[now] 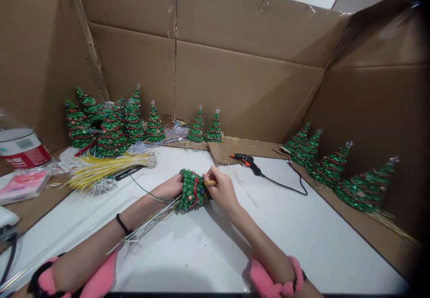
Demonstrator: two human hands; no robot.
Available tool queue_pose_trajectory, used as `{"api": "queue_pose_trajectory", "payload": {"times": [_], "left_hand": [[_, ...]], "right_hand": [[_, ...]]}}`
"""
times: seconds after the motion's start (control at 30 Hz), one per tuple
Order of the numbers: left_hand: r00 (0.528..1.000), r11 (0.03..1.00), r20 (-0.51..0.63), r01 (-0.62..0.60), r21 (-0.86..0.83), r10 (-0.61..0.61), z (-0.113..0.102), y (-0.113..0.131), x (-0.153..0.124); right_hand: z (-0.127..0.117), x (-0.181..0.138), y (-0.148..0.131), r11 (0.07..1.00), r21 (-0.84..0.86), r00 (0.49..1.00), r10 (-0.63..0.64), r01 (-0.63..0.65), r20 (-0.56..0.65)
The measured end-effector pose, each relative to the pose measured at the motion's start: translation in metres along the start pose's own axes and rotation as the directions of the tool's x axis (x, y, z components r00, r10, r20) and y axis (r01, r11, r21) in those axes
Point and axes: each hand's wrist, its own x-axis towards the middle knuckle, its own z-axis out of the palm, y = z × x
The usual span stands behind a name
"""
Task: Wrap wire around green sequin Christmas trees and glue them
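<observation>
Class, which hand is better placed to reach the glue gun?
Right, probably. The glue gun lies just beyond the right hand, on its side of the tree; the left hand grips the tree's base, farther away.

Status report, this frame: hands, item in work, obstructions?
Left hand grips base of green tree, held sideways at white table. Right hand pinches its tan tip. Glue gun lies beyond, apart; loose strands trail under left wrist.

A tree point(192, 190) lies on the worktop point(215, 244) between left hand point(171, 188) and right hand point(222, 193); glue gun point(247, 161) at one o'clock, tree cluster point(107, 127) at ten, tree row point(336, 172) at two.
</observation>
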Motion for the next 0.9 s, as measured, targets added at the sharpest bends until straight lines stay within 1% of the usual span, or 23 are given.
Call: {"api": "queue_pose_trajectory", "payload": {"times": [0.1,0.2,0.27,0.33,0.37,0.43,0.47,0.5,0.53,0.57,0.6,0.63,0.7,0.8,0.9], "left_hand": [[0.999,0.999,-0.013,-0.032,0.022,0.032,0.0,0.0,0.0],[0.996,0.993,-0.029,-0.084,0.088,0.087,0.002,0.003,-0.002],[0.992,0.983,-0.018,-0.121,0.138,0.124,0.004,0.005,-0.004],[0.99,0.976,0.012,-0.14,0.167,0.14,0.006,0.007,-0.008],[0.989,0.973,0.033,-0.145,0.177,0.141,0.007,0.007,-0.009],[0.987,0.965,0.066,-0.159,0.208,0.149,0.008,0.009,-0.011],[0.985,0.958,0.073,-0.169,0.23,0.156,0.008,0.01,-0.012],[0.984,0.951,0.074,-0.177,0.254,0.163,0.008,0.011,-0.012],[0.984,0.945,0.069,-0.177,0.274,0.164,0.008,0.011,-0.012],[0.986,0.943,0.058,-0.168,0.287,0.158,0.007,0.012,-0.011],[0.988,0.942,0.049,-0.153,0.299,0.145,0.007,0.012,-0.01],[0.99,0.941,0.042,-0.139,0.309,0.133,0.006,0.012,-0.009],[0.992,0.936,0.036,-0.126,0.33,0.121,0.005,0.012,-0.007],[0.993,0.929,0.03,-0.116,0.351,0.112,0.003,0.009,-0.005],[0.995,0.934,-0.026,-0.086,0.347,0.101,0.001,0.004,-0.003]], "right_hand": [[-0.001,0.0,-0.001,1.0,0.015,1.0,0.011,-0.011,-0.013],[0.0,0.0,-0.003,0.999,0.037,0.999,0.002,-0.001,-0.038],[0.001,-0.003,-0.005,0.999,0.012,0.998,-0.031,0.032,-0.053],[0.001,-0.005,-0.008,0.997,-0.051,0.996,-0.067,0.064,-0.06],[-0.001,-0.005,-0.009,0.993,-0.088,0.996,-0.083,0.079,-0.038],[-0.011,-0.001,-0.007,0.981,-0.163,0.993,-0.099,0.108,0.067],[-0.019,0.003,-0.004,0.974,-0.2,0.99,-0.085,0.106,0.113],[-0.029,0.009,0.002,0.963,-0.258,0.99,-0.041,0.075,0.132],[-0.04,0.016,0.01,0.942,-0.335,0.994,0.027,0.01,0.107],[-0.052,0.023,0.021,0.908,-0.41,0.994,0.107,-0.083,0.035],[-0.064,0.03,0.033,0.838,-0.504,0.977,0.201,-0.211,-0.075],[-0.075,0.037,0.047,0.77,-0.559,0.951,0.261,-0.307,-0.163],[-0.092,0.047,0.076,0.66,-0.614,0.901,0.338,-0.433,-0.272],[-0.097,0.052,0.112,0.553,-0.639,0.841,0.424,-0.534,-0.337],[-0.089,0.054,0.131,0.503,-0.646,0.81,0.464,-0.575,-0.359]]}}
